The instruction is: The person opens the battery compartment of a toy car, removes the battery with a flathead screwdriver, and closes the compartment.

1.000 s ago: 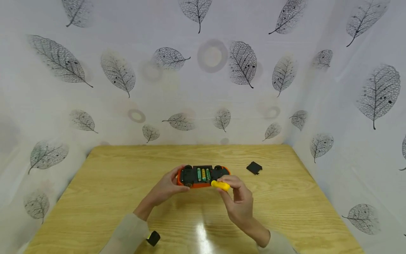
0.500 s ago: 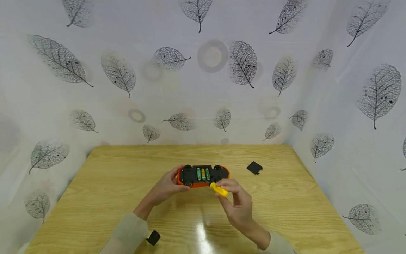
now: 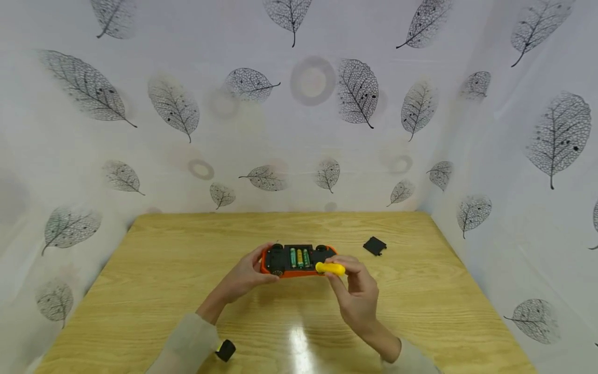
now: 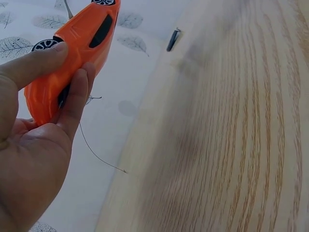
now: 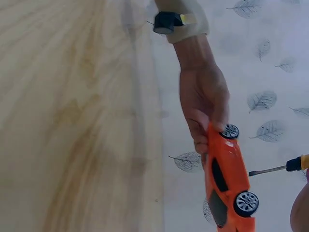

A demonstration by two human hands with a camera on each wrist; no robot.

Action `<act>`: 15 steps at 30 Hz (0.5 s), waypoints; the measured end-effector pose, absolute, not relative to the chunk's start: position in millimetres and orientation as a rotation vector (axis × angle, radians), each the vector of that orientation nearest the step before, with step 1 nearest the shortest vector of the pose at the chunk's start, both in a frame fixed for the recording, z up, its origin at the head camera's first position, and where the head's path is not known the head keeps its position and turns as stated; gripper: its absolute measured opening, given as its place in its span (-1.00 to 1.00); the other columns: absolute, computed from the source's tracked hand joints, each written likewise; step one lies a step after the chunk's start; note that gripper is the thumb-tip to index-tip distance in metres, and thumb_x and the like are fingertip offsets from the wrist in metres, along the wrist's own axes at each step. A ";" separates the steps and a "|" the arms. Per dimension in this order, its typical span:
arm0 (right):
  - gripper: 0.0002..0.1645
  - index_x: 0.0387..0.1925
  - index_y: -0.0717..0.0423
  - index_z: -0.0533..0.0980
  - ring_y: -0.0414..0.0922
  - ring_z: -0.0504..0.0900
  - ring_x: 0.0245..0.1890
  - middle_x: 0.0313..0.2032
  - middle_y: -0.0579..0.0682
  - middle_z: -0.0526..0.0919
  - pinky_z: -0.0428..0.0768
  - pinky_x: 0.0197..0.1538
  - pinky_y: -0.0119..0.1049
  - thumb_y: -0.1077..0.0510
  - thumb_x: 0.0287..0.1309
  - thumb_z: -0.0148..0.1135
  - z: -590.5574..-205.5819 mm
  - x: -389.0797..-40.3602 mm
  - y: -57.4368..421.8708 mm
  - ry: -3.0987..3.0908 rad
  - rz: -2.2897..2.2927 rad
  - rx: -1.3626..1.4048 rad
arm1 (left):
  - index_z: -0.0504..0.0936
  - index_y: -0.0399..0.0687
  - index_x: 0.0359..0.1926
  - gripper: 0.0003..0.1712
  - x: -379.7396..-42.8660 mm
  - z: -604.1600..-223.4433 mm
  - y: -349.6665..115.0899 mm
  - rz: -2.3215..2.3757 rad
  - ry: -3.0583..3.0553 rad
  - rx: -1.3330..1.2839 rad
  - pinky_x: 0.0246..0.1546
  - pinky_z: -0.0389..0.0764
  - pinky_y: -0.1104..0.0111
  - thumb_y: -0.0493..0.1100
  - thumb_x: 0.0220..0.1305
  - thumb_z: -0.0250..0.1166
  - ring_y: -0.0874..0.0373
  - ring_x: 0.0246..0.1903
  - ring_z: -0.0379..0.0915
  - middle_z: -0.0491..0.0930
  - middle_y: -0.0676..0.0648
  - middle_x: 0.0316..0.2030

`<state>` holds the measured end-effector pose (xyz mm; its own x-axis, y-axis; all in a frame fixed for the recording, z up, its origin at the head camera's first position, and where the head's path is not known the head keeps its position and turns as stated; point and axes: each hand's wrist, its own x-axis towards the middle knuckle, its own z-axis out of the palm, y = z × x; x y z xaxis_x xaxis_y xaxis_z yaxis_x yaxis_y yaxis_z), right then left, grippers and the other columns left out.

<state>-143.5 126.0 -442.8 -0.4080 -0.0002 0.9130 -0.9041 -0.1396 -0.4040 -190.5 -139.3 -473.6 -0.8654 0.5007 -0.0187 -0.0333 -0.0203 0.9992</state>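
1. I logged the toy car point(image 5: 231, 166) with its long axis running left to right in the head view, close to parallel with the counter's far edge. Its underside faced the head camera; I could not tell nose from tail.
2. Position: held up above the counter point(image 3: 187, 291), in front of the person.
3. Appearance: glossy orange body, rounded contours, dark side windows, multi-spoked wheels point(image 5: 246, 203). Underside flat and black, with an uncovered bay holding three batteries point(image 3: 300, 258), green and yellow, lying side by side across the car's length.
4. Left hand point(image 3: 245, 275): I noted thumb and fingers curled round the car's left end, opened only to the body's width.
5. Right hand point(image 3: 357, 296): thumb and fingers pinched the yellow handle of a screwdriver point(image 3: 329, 268). In the right wrist view I saw its slim metal shaft aimed at the underside; I could not tell whether the tip touched.
6. Materials: counter pale, wood-grained, glossy under the light. A thin, black, roughly square cover point(image 3: 375, 246) lay on it, right of the car. White sheeting point(image 3: 289, 135) with skeleton-leaf prints hung behind.
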 end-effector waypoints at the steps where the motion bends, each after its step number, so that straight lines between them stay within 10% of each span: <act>1: -0.67 -0.14 0.71 0.41 -0.03 0.67 0.01 -0.07 0.33 0.66 0.67 0.06 -0.37 0.43 0.30 0.31 -441.0 -145.2 127.9 -1.427 1.640 1.041 | -0.04 -0.29 0.61 0.05 -190.3 -473.6 -139.4 1.944 1.885 0.492 0.06 0.68 0.24 -0.44 0.27 0.41 -0.12 0.21 0.50 0.12 -0.46 0.48; 15: -0.73 -0.10 0.69 0.43 -0.10 0.69 -0.04 -0.15 0.48 0.57 0.69 0.03 -0.36 0.54 0.25 0.28 -430.0 -168.4 139.5 -1.534 1.669 0.877 | -0.04 -0.30 0.61 0.07 -185.7 -473.0 -139.9 1.921 1.865 0.562 0.14 0.64 0.24 -0.46 0.24 0.42 -0.22 0.34 0.36 0.08 -0.43 0.51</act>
